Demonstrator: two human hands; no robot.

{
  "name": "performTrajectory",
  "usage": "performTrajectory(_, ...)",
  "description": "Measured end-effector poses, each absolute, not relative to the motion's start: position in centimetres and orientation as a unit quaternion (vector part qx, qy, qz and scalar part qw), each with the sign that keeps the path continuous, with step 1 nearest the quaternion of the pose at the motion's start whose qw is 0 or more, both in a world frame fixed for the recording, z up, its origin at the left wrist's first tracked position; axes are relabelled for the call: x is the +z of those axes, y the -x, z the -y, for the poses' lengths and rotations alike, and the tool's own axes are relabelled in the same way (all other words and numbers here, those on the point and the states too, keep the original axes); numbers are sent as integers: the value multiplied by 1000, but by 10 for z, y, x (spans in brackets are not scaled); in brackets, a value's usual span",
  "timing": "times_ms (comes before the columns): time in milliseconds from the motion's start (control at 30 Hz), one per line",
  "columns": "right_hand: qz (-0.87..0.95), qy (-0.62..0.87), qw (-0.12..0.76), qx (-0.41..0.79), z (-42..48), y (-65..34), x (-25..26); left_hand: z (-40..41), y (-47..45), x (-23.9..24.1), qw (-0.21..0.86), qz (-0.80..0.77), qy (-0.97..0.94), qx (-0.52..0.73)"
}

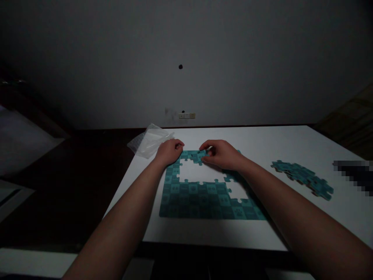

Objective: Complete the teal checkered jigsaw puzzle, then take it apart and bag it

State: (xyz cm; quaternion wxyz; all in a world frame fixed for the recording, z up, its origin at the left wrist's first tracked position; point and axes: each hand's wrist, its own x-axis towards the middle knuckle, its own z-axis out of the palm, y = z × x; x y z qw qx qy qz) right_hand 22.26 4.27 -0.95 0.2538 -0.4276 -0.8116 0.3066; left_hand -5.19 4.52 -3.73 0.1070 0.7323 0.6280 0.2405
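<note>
A partly assembled teal jigsaw puzzle (201,198) lies on the white table (262,140), with an open gap in its middle. My left hand (169,151) rests curled on the puzzle's far left corner, fingers pressed down on the pieces. My right hand (223,154) sits on the puzzle's far edge, its fingers pinched on a teal puzzle piece (201,155) at the top row. Both forearms reach in from the near edge.
A pile of loose teal puzzle pieces (304,178) lies on the table to the right. A crumpled clear plastic bag (150,140) sits at the table's far left corner. A dark blurred object (354,173) is at the right edge. The dark floor lies to the left.
</note>
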Motion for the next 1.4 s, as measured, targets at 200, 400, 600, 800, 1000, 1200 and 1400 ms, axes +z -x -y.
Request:
performTrajectory(200, 763, 480, 354, 250, -46, -224, -4, -46, 52, -37, 111, -630, -731, 239)
performTrajectory(400, 734, 510, 378, 241, -49, -227, 2, -45, 52, -37, 111, -632, -729, 239)
performTrajectory(600, 724, 536, 300, 315, -57, -241, 7, -45, 52, -35, 113, -630, -731, 235)
performTrajectory(800, 705, 544, 312, 330, -70, -256, 5, -48, 54, -38, 120, -629, -730, 239)
performTrajectory(1000, 727, 460, 219, 460, -65, -272, 16, -48, 56, -37, 115, -630, -730, 239)
performTrajectory(1200, 776, 470, 140, 398, -43, -272, 7, -48, 56, -38, 115, -626, -732, 242)
performTrajectory(1400, 808, 489, 175, 279, -22, -262, -2, -46, 55, -36, 113, -629, -731, 238)
